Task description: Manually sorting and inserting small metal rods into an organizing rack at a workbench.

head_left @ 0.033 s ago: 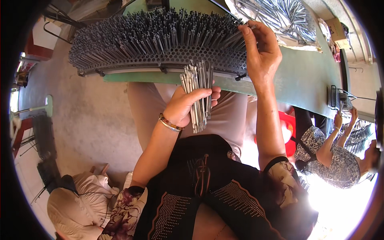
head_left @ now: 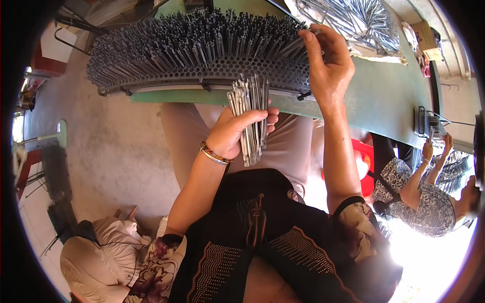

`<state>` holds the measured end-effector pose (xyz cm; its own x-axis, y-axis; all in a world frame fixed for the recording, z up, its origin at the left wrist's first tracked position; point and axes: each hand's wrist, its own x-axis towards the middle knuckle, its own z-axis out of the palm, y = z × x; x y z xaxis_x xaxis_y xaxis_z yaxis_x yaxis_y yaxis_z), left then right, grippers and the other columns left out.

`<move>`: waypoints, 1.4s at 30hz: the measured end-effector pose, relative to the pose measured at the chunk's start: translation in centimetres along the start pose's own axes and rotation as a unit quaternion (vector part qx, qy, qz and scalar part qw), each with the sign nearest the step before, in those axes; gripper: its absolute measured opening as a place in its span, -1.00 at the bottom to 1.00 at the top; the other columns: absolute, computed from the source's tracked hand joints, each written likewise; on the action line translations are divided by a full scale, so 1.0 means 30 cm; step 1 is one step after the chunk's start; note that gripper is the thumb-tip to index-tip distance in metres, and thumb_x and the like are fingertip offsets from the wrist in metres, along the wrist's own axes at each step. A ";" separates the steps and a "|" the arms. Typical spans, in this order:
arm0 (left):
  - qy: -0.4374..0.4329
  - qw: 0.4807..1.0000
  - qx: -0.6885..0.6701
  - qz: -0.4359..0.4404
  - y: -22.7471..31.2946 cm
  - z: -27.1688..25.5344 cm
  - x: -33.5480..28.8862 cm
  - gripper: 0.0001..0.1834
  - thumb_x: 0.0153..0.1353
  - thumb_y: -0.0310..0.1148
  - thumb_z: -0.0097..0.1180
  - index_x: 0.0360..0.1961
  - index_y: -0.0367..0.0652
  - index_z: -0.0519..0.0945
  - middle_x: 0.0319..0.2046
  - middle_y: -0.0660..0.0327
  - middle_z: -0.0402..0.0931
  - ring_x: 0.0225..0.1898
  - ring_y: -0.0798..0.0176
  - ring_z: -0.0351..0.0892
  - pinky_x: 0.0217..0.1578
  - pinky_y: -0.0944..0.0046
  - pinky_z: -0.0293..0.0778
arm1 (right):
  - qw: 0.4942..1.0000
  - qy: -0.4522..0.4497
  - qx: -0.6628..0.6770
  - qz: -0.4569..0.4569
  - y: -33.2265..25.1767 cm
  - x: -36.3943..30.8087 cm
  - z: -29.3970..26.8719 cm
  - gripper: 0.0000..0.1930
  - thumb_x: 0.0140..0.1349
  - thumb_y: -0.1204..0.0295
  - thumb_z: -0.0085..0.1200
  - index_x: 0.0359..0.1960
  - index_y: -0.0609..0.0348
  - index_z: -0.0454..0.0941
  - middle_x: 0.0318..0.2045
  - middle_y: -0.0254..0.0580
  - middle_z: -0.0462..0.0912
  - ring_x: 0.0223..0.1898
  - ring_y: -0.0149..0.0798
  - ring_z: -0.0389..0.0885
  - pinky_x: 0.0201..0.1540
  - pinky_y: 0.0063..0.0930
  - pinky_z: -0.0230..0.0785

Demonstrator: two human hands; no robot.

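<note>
My left hand (head_left: 225, 132) is closed around a bundle of thin silvery metal rods (head_left: 248, 139), thumb across the front, held above my lap. Beyond it stands a long, curved, dark perforated rack (head_left: 222, 68), packed with upright dark metal rods (head_left: 197, 38) with small shaped tips. At the rack's right end my right hand (head_left: 331, 63) is raised, thumb and index finger pinched on the top of a thin metal rod (head_left: 295, 45) that slants in among the others. The rod's lower end is lost in the crowd of rods.
The rack rests along the edge of a green table (head_left: 374, 96). A pile of loose metal rods (head_left: 371, 25) lies on white sheeting at the far right. A person in a patterned top (head_left: 414, 197) works on the right; another in a pale hood (head_left: 91, 267) is at lower left.
My right hand has shifted very slightly up and to the left, still pinching at the rack's right end. My left hand and its bundle are almost unmoved.
</note>
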<state>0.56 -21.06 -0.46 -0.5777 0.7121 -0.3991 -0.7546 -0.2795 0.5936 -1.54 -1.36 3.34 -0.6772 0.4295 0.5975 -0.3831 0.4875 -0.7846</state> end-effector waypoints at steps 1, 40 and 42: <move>-0.003 1.000 -0.003 -0.001 -0.005 -0.005 0.001 -0.63 0.14 -0.46 0.07 0.00 -0.28 0.43 -0.19 0.09 0.56 -0.22 0.28 0.59 -0.18 0.28 0.57 | 1.000 0.010 -0.018 -0.023 0.012 -0.002 0.010 -0.79 0.15 0.51 0.18 -0.18 0.27 0.53 -0.41 -0.19 0.65 -0.38 -0.48 0.57 -0.26 -0.61 0.40; 0.017 1.000 0.002 -0.006 -0.009 0.004 0.003 -0.72 0.13 -0.49 0.15 -0.11 -0.30 0.49 -0.22 0.06 0.59 -0.29 0.27 0.61 -0.34 0.32 0.57 | 0.931 -0.023 -0.251 -0.265 0.046 0.009 0.038 -0.86 0.04 0.48 0.22 -0.33 0.17 0.62 -0.36 -0.20 0.59 -0.39 -0.16 0.54 -0.32 -0.36 0.39; 0.011 1.000 -0.019 0.004 -0.017 0.001 0.008 -0.75 0.12 -0.49 0.16 -0.15 -0.30 0.51 -0.25 0.07 0.60 -0.30 0.27 0.61 -0.35 0.34 0.57 | 0.923 -0.020 -0.273 -0.269 0.030 0.013 0.037 -0.86 0.03 0.47 0.23 -0.34 0.18 0.63 -0.35 -0.21 0.59 -0.39 -0.17 0.52 -0.31 -0.36 0.36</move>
<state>0.81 -20.72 -0.84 -0.5896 0.6959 -0.4100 -0.7612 -0.3089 0.5702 -2.86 -1.60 2.69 -0.5083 -0.0093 0.8611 -0.3041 0.9374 -0.1694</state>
